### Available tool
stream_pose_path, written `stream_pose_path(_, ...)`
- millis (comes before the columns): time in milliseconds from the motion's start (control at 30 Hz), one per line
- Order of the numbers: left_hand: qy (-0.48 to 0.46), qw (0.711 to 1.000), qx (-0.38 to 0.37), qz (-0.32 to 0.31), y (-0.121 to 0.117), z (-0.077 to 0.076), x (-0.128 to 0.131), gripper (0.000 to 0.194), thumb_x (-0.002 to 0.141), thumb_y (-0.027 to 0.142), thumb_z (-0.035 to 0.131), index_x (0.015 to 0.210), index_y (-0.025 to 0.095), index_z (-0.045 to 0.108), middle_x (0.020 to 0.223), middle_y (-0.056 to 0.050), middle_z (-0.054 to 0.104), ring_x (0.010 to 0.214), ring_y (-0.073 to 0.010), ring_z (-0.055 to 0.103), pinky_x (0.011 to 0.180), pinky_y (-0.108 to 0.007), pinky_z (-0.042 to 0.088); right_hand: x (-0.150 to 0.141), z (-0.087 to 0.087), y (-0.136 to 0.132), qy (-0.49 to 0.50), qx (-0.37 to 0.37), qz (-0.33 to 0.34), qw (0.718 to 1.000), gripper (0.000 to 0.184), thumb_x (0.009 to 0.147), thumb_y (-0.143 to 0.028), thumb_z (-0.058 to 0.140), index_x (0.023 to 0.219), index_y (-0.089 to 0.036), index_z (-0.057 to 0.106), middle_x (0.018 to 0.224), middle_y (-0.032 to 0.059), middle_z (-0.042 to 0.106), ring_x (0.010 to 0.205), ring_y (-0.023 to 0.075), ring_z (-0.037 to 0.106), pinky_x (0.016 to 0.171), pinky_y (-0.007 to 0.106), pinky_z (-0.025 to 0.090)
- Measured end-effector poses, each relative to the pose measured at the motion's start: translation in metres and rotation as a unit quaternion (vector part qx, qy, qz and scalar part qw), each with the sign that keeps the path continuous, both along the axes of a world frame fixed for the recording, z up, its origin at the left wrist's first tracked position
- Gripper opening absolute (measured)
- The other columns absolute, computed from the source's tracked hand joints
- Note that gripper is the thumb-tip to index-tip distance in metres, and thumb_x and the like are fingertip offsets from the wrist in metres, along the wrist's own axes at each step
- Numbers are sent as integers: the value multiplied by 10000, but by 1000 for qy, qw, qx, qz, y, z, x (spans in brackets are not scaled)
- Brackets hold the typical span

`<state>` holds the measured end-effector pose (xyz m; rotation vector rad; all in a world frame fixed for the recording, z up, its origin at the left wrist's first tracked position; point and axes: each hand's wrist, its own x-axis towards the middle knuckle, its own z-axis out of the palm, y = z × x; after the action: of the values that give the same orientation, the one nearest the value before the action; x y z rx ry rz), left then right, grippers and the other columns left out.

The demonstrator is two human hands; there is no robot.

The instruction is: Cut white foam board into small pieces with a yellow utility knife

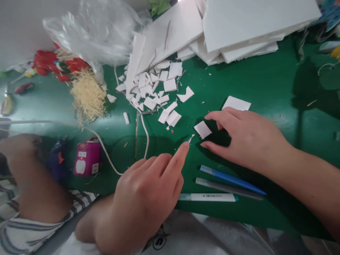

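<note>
My left hand [148,191] is closed around a thin metal-tipped tool [191,139], its index finger stretched along it. Most of the tool is hidden in the hand, and a white crumb clings to the tip. A small white foam square [202,129] lies just beyond that tip on the green table. Around the square, my right hand [241,132] has thumb and index finger apart, one on each side, and I see no clear grip. Partly behind the right hand is a larger white foam piece [236,103].
Foam scraps [151,86] are heaped near foam boards [260,21] at the back. Two slim blue and grey tools [231,179] and a white marker [212,197] lie in front. A white cable [106,152] passes a purple box [87,159]. Another person's arm [34,180] rests left.
</note>
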<state>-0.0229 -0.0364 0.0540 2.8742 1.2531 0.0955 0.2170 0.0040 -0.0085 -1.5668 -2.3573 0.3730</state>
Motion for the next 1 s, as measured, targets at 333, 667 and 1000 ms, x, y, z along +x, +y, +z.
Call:
stream_pose_path(333,-16,1000,9,1,7,-9,2,354,1012,93,550,1354,118,639,746,46,737,538,-147,610,509,-334,483,7,0,4,-2,8,40,999,418,899,-239,513,1242,-176,744,887,70,718,673,178,563,560,304,325)
stream_pose_path(667,-13,1000,8,8,12,-18,8,369,1004,100,537,1344,130,678,724,34,722,558,-148,633,504,-313,470,4,2,5,5,-6,37,999,226,921,-302,553,965,-214,756,821,52,685,659,177,553,559,302,306)
stream_pose_path(1000,-12,1000,9,7,11,-18,12,393,990,93,544,1345,145,703,704,39,704,539,-165,629,485,-340,455,6,-6,4,14,46,60,997,279,991,-318,507,931,-192,750,791,53,672,641,170,554,552,295,305)
